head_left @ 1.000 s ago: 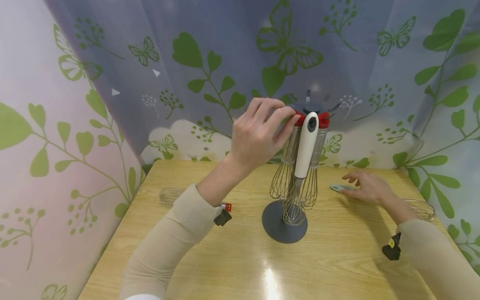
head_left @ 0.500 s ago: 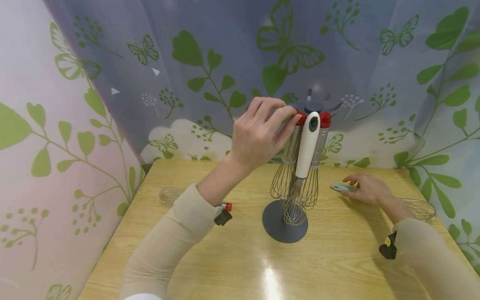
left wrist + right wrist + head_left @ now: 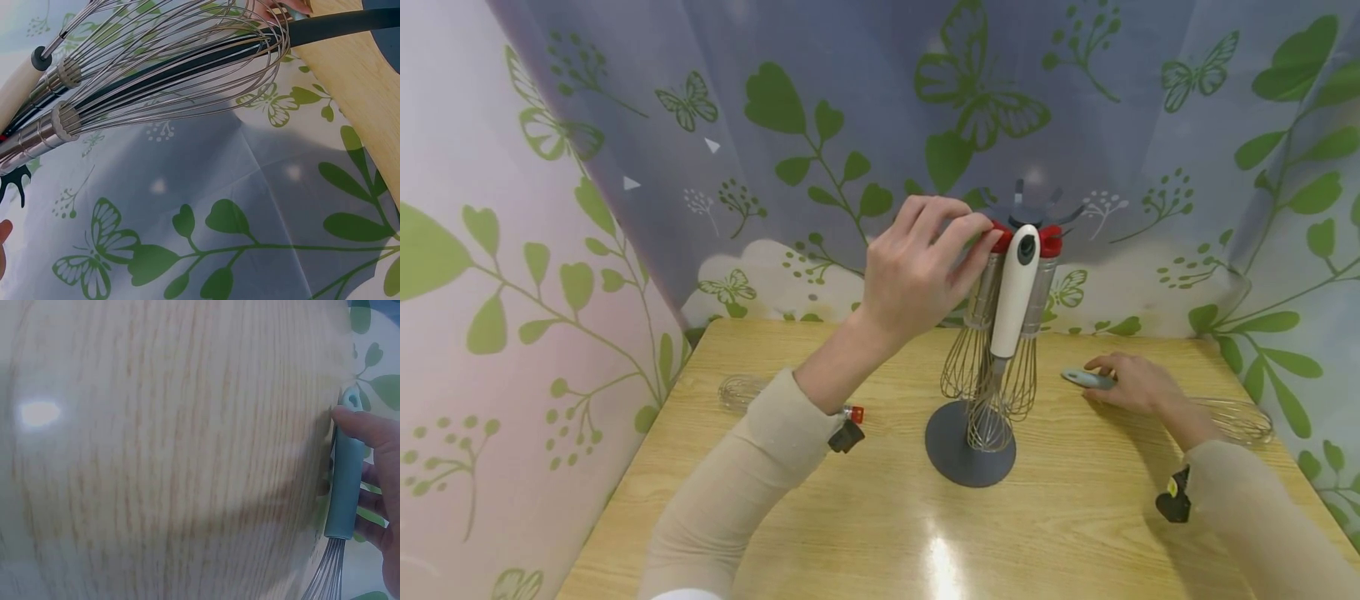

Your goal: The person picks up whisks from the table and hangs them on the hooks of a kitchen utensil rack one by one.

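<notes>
In the head view, my left hand (image 3: 917, 267) pinches the red top of a steel-handled whisk (image 3: 982, 292) hanging on a dark stand (image 3: 946, 454). Beside it hang a white-handled whisk (image 3: 1017, 292) and another red-topped whisk (image 3: 1041, 283). The left wrist view shows the wire loops (image 3: 181, 69) of these whisks, with only a bit of that hand at the edge. To the right, my right hand (image 3: 1138, 383) grips the light-blue handle (image 3: 345, 481) of a whisk lying on the table, thumb on one side and fingers on the other. Its wire loops (image 3: 1236, 419) extend beyond the wrist.
Another red-ended whisk (image 3: 741, 392) lies on the wooden table (image 3: 865, 517) at the left, partly covered by the left forearm. Curved hooks (image 3: 1067, 212) stick out from the stand's top. A patterned curtain (image 3: 850, 100) hangs right behind the table.
My right hand has lowered and its raised fingers have closed onto the light-blue handle. My left hand stays at the red top of the hanging whisk.
</notes>
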